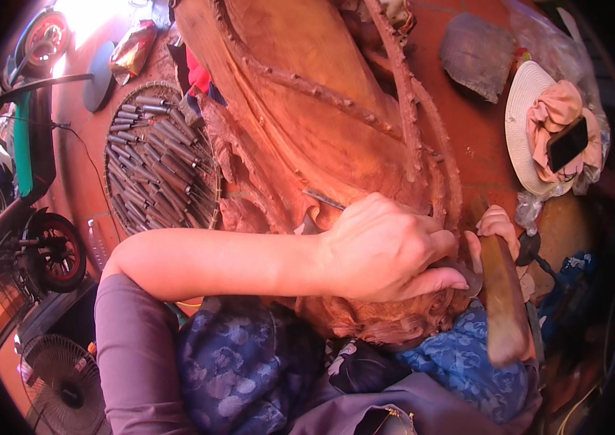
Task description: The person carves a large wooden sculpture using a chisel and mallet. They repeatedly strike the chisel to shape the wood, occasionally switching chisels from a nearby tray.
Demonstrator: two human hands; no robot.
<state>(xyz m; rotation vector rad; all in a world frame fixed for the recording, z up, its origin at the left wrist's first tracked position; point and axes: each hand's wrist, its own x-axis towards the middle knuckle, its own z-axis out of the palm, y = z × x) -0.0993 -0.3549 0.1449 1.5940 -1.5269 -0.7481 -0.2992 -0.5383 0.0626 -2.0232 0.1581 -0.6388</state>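
The left hand (387,250) covers most of the chisel (322,198), leaving only a short metal stretch showing. The right hand (497,226) is half hidden behind the wooden mallet (504,301). The fan (61,388) is cut off by the picture's lower edge.

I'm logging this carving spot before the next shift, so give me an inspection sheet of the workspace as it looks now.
Surface: reddish tiled floor, partly covered by the work.
Job's things: large carved wood piece with relief ridges; thin metal chisel lying against the carving; wooden mallet.
Clutter: round wire tray of chisels; straw hat with pink cloth and a dark phone; flat grey slab.
Grippers: left hand closed over the chisel on the carving; right hand gripping the mallet.
Cables: thin dark cord on the floor left of the tray.
Surroundings: motorbike, floor fan, blue patterned cloth under the carving.
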